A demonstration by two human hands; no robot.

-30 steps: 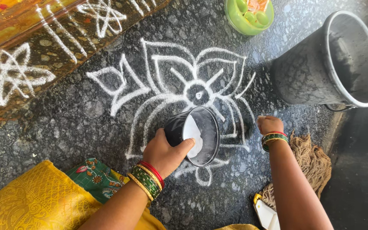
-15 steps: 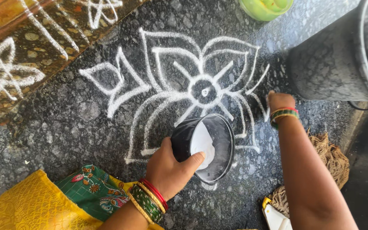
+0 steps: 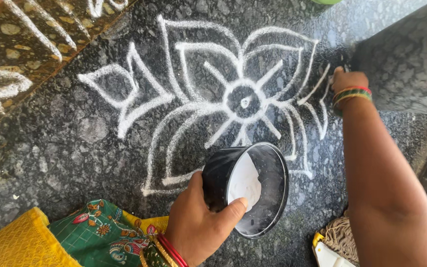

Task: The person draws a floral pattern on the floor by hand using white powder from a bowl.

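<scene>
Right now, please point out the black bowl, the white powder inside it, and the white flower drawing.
black bowl (image 3: 219, 174): head view, outer side wall.
white powder (image 3: 244, 184): head view, middle of the heap.
white flower drawing (image 3: 243, 102): head view, centre ring.

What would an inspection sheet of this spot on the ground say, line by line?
Surface: dark speckled stone floor, bearing a white powder flower drawing.
Job's things: round black bowl, tilted, with white powder inside.
Clutter: coarse tan fibre bundle and a yellow-edged white object at lower right.
Grippers: left hand grips the bowl, thumb over its rim; right hand is at the drawing's right edge, fingers hidden.
Cables: nothing seen.
Surroundings: brown step with white lines, grey metal bucket, yellow and green patterned cloth.
</scene>
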